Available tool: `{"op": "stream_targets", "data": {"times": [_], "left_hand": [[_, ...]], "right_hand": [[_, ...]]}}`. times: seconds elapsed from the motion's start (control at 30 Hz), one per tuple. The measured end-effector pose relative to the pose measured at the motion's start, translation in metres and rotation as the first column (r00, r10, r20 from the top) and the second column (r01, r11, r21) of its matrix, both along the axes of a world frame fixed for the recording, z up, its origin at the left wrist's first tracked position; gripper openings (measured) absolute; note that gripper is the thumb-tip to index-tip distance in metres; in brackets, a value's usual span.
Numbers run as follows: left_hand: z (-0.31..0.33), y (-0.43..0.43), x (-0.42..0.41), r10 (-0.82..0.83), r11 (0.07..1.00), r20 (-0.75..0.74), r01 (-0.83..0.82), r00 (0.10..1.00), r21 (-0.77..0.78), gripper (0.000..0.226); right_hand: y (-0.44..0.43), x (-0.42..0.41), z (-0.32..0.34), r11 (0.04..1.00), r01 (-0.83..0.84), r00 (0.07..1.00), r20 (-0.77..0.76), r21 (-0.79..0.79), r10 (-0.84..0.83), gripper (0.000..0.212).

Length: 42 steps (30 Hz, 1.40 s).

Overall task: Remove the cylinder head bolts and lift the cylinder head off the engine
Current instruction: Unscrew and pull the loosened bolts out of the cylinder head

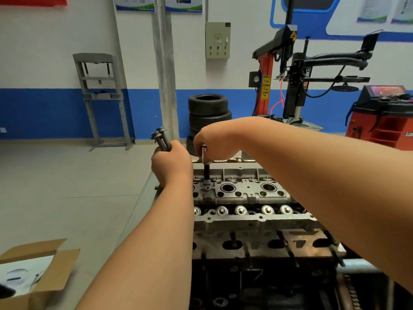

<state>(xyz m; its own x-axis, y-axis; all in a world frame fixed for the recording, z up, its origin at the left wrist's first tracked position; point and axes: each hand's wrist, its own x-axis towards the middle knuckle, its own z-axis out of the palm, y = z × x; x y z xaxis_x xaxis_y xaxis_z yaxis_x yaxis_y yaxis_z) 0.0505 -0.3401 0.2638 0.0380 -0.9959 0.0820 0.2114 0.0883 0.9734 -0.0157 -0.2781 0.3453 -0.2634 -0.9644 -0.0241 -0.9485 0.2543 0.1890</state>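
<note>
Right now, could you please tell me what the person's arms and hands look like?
The left forearm and the right forearm are bare as far as the picture shows them; no sleeves appear. The left hand and the right hand wear no gloves. No watch, bracelet or ring shows on the wrists or the visible fingers.

Both bare arms reach forward, away from the body. The left forearm (156,231) rises from the lower middle of the view, and the left hand (172,162) is seen from its back, fingers curled round a bundle of long dark steel bolts (161,138) whose heads stick up above the fist. The right forearm (312,166) crosses in from the right edge with the wrist bent downward. The right hand (214,140), just beside the left, pinches the silvery top of a slim upright dark shaft (206,170) with its fingertips.
</note>
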Motion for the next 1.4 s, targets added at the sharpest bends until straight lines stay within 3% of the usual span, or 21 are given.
{"op": "stream_targets", "data": {"times": [0.17, 0.23, 0.33, 0.47, 0.53, 0.67, 0.83, 1.0, 1.03, 1.17, 1.27, 1.4], "left_hand": [[0.0, 0.0, -0.001, 0.009, 1.0, 0.034, -0.008, 0.999, -0.025, 0.021], [0.0, 0.0, -0.001, 0.008, 1.0, 0.037, -0.007, 0.999, -0.027, 0.022], [0.0, -0.001, -0.002, 0.008, 1.0, 0.033, -0.007, 0.999, -0.027, 0.022], [-0.001, 0.0, -0.002, 0.01, 0.999, 0.037, -0.008, 0.999, -0.033, 0.022], [-0.001, -0.001, -0.002, 0.015, 0.999, 0.047, -0.013, 0.999, -0.039, 0.022], [-0.001, -0.001, -0.002, 0.024, 0.999, 0.062, -0.021, 0.998, -0.05, 0.022], [-0.001, -0.002, -0.004, 0.026, 0.998, 0.067, -0.022, 0.997, -0.054, 0.025], [-0.002, 0.0, -0.004, 0.017, 0.998, 0.059, -0.013, 0.998, -0.065, 0.024], [-0.002, 0.0, -0.004, 0.019, 0.998, 0.062, -0.015, 0.998, -0.069, 0.024], [-0.002, -0.001, -0.004, 0.017, 0.997, 0.073, -0.012, 0.997, -0.07, 0.023], [-0.002, 0.0, -0.004, 0.01, 0.998, 0.071, -0.006, 0.997, -0.065, 0.023], [-0.002, -0.002, -0.005, 0.003, 0.997, 0.064, 0.001, 0.998, -0.071, 0.024]], "right_hand": [[0.003, -0.003, -0.003, 0.987, 0.065, 0.996, -0.057, -0.15, -0.074, 0.047], [0.0, -0.001, -0.008, 0.986, 0.032, 0.994, -0.099, -0.165, -0.049, 0.04], [0.005, 0.004, -0.003, 0.996, -0.07, 0.987, -0.15, -0.054, 0.061, 0.019], [0.008, 0.006, -0.004, 0.993, -0.115, 0.991, -0.076, -0.039, 0.112, 0.025], [0.005, 0.005, -0.01, 0.995, -0.081, 0.994, -0.085, -0.061, 0.075, 0.024], [-0.001, 0.001, -0.01, 0.978, 0.075, 0.987, -0.123, -0.196, -0.1, 0.043], [-0.001, 0.002, -0.009, 0.994, -0.068, 0.987, -0.149, -0.083, 0.055, 0.021], [0.006, -0.001, -0.003, 0.989, -0.139, 0.985, -0.109, -0.056, 0.133, 0.02], [0.004, -0.002, -0.005, 0.989, -0.126, 0.986, -0.117, -0.075, 0.116, 0.019], [-0.002, -0.003, -0.01, 0.966, 0.084, 0.985, -0.128, -0.246, -0.118, 0.048], [-0.006, -0.002, -0.013, 0.973, 0.061, 0.993, -0.087, -0.224, -0.083, 0.038], [-0.001, 0.001, -0.008, 0.99, -0.115, 0.987, -0.121, -0.088, 0.104, 0.014]]}}
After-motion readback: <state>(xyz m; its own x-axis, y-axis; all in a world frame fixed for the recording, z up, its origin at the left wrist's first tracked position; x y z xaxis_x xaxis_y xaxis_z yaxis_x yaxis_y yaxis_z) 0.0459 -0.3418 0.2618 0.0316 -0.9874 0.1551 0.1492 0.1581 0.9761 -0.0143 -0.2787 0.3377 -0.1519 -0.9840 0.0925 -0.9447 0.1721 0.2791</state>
